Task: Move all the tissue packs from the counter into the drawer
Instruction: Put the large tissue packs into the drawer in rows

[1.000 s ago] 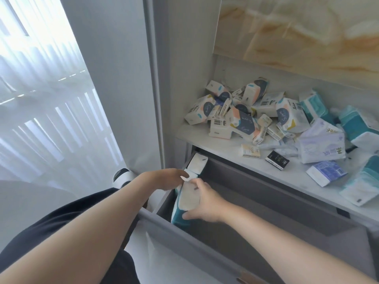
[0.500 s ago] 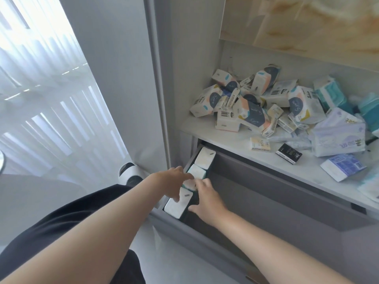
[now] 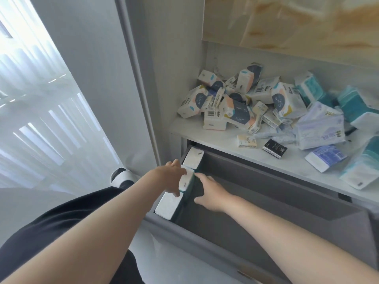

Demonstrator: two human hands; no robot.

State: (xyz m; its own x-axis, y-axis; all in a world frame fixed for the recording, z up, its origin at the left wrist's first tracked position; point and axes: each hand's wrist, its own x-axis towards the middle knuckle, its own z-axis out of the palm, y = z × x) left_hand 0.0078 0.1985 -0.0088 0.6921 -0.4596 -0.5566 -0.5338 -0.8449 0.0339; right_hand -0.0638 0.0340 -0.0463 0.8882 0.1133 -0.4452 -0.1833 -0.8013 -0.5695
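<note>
The grey drawer [image 3: 266, 228] stands pulled out below the counter [image 3: 196, 134]. Three white-and-teal tissue packs stand on end in a row along its left wall: a back pack [image 3: 193, 158], a middle pack [image 3: 186, 179] and a front pack [image 3: 168, 204]. My left hand [image 3: 171, 176] rests on the middle pack's left side. From the right, the straight fingers of my right hand [image 3: 212, 191] press its teal face. A heap of small tissue packs [image 3: 235, 111] lies on the counter.
Larger teal packs [image 3: 311, 90], a lavender pack [image 3: 320, 131] and a blue pack [image 3: 326, 158] lie at the counter's right. A small yellow pack [image 3: 247, 141] and a black pack [image 3: 274, 148] sit near its front edge. A tall cabinet panel stands to the left.
The teal pack that both hands held upright over the drawer's left end now stands in the row against the left wall. Both hands stay on the middle pack.
</note>
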